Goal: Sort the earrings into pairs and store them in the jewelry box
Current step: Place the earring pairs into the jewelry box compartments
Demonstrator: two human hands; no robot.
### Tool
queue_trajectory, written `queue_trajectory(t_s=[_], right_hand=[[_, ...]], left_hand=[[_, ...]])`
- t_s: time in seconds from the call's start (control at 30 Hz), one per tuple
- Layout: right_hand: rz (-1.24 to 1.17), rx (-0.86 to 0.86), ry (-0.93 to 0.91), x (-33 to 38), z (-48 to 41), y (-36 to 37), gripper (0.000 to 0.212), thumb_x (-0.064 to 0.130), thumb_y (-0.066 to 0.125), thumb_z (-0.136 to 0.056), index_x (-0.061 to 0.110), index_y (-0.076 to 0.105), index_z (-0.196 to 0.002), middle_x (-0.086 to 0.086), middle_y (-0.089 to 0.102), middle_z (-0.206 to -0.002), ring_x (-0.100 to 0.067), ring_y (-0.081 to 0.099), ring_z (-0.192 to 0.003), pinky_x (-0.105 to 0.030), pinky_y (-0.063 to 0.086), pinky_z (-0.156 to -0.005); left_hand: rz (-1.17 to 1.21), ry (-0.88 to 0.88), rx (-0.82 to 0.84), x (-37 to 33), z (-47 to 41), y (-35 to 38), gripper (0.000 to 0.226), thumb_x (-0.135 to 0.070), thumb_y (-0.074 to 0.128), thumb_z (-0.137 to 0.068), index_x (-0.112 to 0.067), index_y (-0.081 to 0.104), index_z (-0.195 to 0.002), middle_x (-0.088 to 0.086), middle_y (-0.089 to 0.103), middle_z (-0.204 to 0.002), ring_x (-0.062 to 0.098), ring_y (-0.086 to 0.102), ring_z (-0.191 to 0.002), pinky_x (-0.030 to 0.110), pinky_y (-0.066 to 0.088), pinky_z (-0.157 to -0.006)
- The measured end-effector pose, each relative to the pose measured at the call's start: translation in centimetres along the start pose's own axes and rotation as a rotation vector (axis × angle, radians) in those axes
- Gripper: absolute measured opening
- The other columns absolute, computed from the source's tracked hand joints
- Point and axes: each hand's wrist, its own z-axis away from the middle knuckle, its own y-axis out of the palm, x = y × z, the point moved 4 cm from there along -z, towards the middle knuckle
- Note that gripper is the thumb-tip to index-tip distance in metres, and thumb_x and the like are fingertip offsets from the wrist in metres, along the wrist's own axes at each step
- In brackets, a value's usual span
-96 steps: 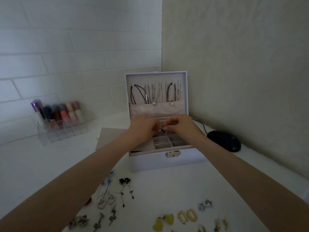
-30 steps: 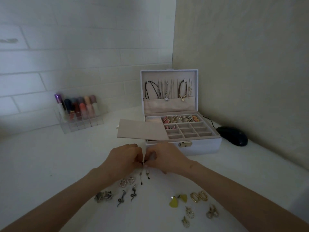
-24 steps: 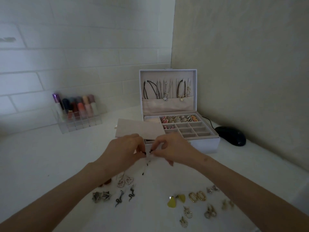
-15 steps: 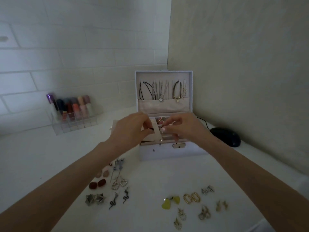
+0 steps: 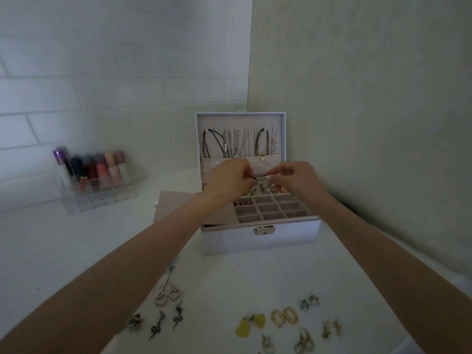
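Both hands are over the open jewelry box (image 5: 260,238). Left hand (image 5: 229,181) and right hand (image 5: 297,178) are close together, fingertips nearly meeting. Each pinches the dark earrings (image 5: 255,178) between thumb and forefinger. It looks like one per hand, but they're too small to read detail.

They're held above the tray's back row, which already carries earrings, probably so the pair drops together into one slot. Front compartments (image 5: 270,208) look empty, so space isn't the constraint. Lid is upright with necklaces (image 5: 237,144) hanging on it, out of the way. Beige flat insert (image 5: 173,204) sits left of the box, partly under the left forearm, presumably taken off to expose the grid.

Remaining stock is laid out by twos on the table (image 5: 229,277) near the person: pearl hearts (image 5: 168,296), snakes (image 5: 166,324), yellow hearts (image 5: 250,325), gold oval hoops (image 5: 283,316), silver stars (image 5: 309,302). Pairing looks done; most of the storing is ahead. Lipstick organizer (image 5: 94,180) at far left isn't involved.
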Motion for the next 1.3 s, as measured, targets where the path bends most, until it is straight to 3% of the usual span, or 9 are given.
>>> queue_trajectory(t_s=[0.1, 0.23, 0.43, 0.57, 0.7, 0.87, 1.07, 1.3], right_hand=[[-0.028, -0.024, 0.021, -0.8, -0.5, -0.3, 0.014, 0.017, 0.071, -0.079, 0.01, 0.071, -0.091, -0.004, 0.066, -0.063, -0.01, 0.059, -0.057, -0.019, 0.043, -0.059], [-0.028, -0.029, 0.038, -1.8, -0.9, -0.5, 0.015, 0.019, 0.071, -0.08, 0.012, 0.07, -0.093, -0.004, 0.068, -0.067, -0.006, 0.059, -0.056, -0.01, 0.036, -0.048], [-0.028, -0.027, 0.052, -2.9, -1.4, -0.7, 0.019, 0.02, 0.071, -0.08, 0.009, 0.07, -0.095, 0.001, 0.065, -0.064, 0.001, 0.055, -0.048, -0.006, 0.035, -0.044], [-0.028, -0.018, 0.051, -3.1, -1.4, -0.5, 0.019, 0.02, 0.071, -0.08, 0.01, 0.07, -0.096, 0.001, 0.066, -0.068, -0.001, 0.059, -0.054, -0.006, 0.037, -0.048], [-0.042, 0.0, 0.05, -2.9, -1.4, -0.3, 0.018, 0.018, 0.071, -0.081, 0.011, 0.069, -0.097, -0.006, 0.07, -0.077, -0.011, 0.064, -0.066, -0.017, 0.042, -0.06], [-0.045, 0.029, 0.048, -2.8, -1.4, -0.1, 0.014, 0.02, 0.071, -0.08, 0.013, 0.068, -0.093, -0.001, 0.068, -0.068, -0.003, 0.061, -0.058, -0.012, 0.039, -0.055], [-0.075, 0.002, 0.048, -3.1, -1.4, -0.3, 0.013, 0.019, 0.071, -0.081, 0.014, 0.068, -0.093, -0.002, 0.068, -0.069, -0.005, 0.062, -0.059, -0.01, 0.04, -0.052], [-0.036, 0.009, 0.038, -3.5, -1.4, 0.0, 0.012, 0.018, 0.07, -0.081, 0.013, 0.068, -0.092, 0.002, 0.066, -0.07, -0.005, 0.061, -0.062, -0.008, 0.039, -0.052]], left_hand=[[0.006, -0.002, 0.022, -0.6, -1.1, 0.9, 0.016, -0.03, 0.063, -0.085, -0.018, 0.062, -0.095, -0.001, 0.063, -0.102, 0.017, 0.058, -0.097, 0.033, 0.047, -0.081], [0.022, 0.029, 0.01, -1.0, -2.0, 2.1, 0.015, -0.029, 0.065, -0.084, -0.018, 0.061, -0.093, -0.002, 0.063, -0.1, 0.015, 0.057, -0.094, 0.028, 0.043, -0.075], [0.033, 0.002, 0.02, -0.7, -2.9, 3.8, 0.014, -0.028, 0.064, -0.084, -0.018, 0.061, -0.094, 0.0, 0.064, -0.101, 0.016, 0.057, -0.094, 0.027, 0.04, -0.072], [0.026, -0.019, -0.001, -0.1, -3.0, 4.4, 0.013, -0.027, 0.062, -0.086, -0.016, 0.061, -0.094, 0.002, 0.064, -0.101, 0.018, 0.057, -0.094, 0.026, 0.039, -0.072], [0.033, -0.03, -0.035, 0.3, -3.2, 4.1, 0.013, -0.025, 0.062, -0.086, -0.016, 0.062, -0.094, 0.002, 0.064, -0.101, 0.019, 0.057, -0.096, 0.03, 0.042, -0.076], [0.031, -0.025, -0.049, 0.1, -3.4, 3.6, 0.012, -0.026, 0.061, -0.087, -0.017, 0.062, -0.094, -0.001, 0.064, -0.101, 0.016, 0.057, -0.095, 0.026, 0.039, -0.072], [0.032, 0.001, 0.054, 0.0, -2.8, 4.5, 0.013, -0.028, 0.063, -0.085, -0.018, 0.061, -0.094, -0.001, 0.064, -0.101, 0.015, 0.056, -0.095, 0.026, 0.036, -0.07], [-0.047, 0.016, 0.187, 0.4, -2.1, 5.2, 0.009, -0.022, 0.062, -0.085, -0.019, 0.063, -0.094, 0.003, 0.065, -0.103, 0.02, 0.058, -0.098, 0.03, 0.042, -0.079]])
